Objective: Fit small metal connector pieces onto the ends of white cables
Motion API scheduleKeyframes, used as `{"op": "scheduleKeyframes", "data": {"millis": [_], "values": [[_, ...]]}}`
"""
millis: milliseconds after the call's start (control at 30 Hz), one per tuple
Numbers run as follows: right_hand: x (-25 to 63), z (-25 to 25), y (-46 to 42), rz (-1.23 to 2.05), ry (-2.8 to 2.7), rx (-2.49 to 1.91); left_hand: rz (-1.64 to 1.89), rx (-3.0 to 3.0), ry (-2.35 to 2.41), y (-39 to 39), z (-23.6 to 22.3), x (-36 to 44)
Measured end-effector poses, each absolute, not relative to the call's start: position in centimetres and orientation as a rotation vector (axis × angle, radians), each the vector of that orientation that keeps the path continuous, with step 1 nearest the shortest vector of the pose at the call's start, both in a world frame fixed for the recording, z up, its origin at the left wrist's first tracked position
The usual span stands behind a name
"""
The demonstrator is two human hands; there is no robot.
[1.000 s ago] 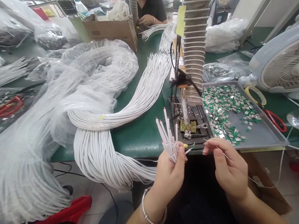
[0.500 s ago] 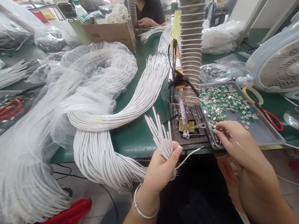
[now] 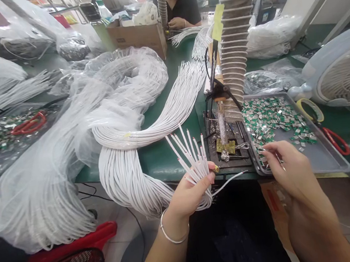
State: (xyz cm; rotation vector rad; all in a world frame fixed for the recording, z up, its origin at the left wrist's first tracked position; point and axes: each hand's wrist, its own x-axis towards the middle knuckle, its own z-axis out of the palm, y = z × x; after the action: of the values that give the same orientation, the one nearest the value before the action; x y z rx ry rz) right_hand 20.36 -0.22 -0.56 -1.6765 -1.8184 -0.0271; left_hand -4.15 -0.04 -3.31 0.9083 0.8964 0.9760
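Observation:
My left hand [image 3: 192, 192] is closed around a bundle of white cables [image 3: 194, 156], their stripped, reddish tips fanned upward. One white cable [image 3: 230, 180] from this bundle sticks out to the right, below the soldering iron. My right hand [image 3: 291, 172] is at the near left part of a grey tray [image 3: 328, 161], thumb and forefinger pinched together over small green-and-silver circuit boards [image 3: 275, 116]. A thin solder wire [image 3: 283, 168] passes through its fingers; whether a board is between the fingertips I cannot make out. The soldering iron [image 3: 222, 121] hangs tip down between my hands, above a dark stand [image 3: 215, 160].
A ribbed exhaust hose [image 3: 237, 55] comes down behind the iron. Large cable bundles [image 3: 120, 180] drape over the table's front edge at left. Tape [image 3: 309, 110], red-handled scissors [image 3: 337, 141] and a fan [image 3: 346, 71] stand right. Across the table sits a person [image 3: 179, 7].
The view has turned slightly left, so the scene sits further right. My right hand remains pinched at the tray, and my left hand keeps its hold on the cables.

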Motion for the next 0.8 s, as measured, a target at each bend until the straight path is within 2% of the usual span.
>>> {"op": "scheduleKeyframes", "data": {"millis": [333,633,800], "values": [[18.8,0.3,-1.2,-0.11,-1.834,-1.478,1.079,0.804,0.856,0.1,-2.6,-3.7],[16.3,-1.3,-2.3,0.115,-2.12,-1.141,1.122,0.654,0.793,0.1,-2.8,-3.4],[15.6,-1.1,-2.1,-0.033,-2.21,-1.153,1.14,0.632,0.766,0.1,-3.0,-3.3]]}}
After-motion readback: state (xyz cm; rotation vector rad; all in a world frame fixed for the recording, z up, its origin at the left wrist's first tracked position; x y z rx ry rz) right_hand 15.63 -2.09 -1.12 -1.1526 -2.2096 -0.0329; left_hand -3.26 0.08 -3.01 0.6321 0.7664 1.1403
